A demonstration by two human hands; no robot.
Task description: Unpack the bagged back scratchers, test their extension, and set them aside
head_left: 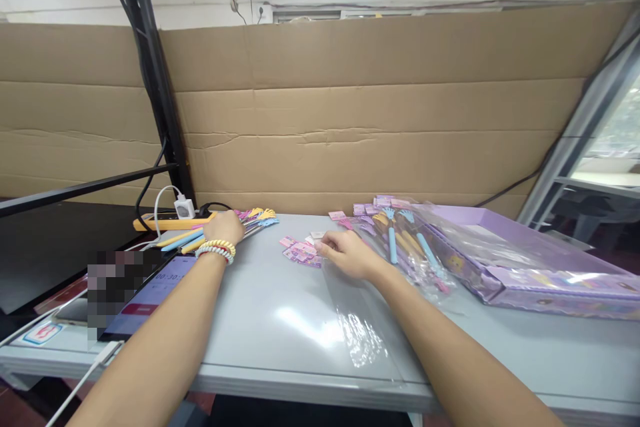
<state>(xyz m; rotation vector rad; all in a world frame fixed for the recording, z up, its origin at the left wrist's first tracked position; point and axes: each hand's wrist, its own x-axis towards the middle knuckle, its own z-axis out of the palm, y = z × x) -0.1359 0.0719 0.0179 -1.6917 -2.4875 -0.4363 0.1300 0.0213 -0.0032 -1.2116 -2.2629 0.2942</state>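
My left hand (224,227), with braided bracelets at the wrist, lies over a bunch of back scratchers. Their yellow and blue handles (183,239) stick out on its left, and the hand-shaped heads (263,215) on its right. Its fingers are hidden from me. My right hand (347,254) has thumb and fingers drawn together at the top of a clear plastic bag (363,330), which lies flat toward the table's front edge. Just left of those fingertips, small pink and purple cards (301,252) lie in a loose heap.
Bagged back scratchers (393,244) with header cards lie right of my right hand, against a purple box (493,280) containing clear plastic. At left are a tablet (150,300), a yellow power strip (173,222) and white cables. Cardboard (375,120) stands behind the grey table (270,334).
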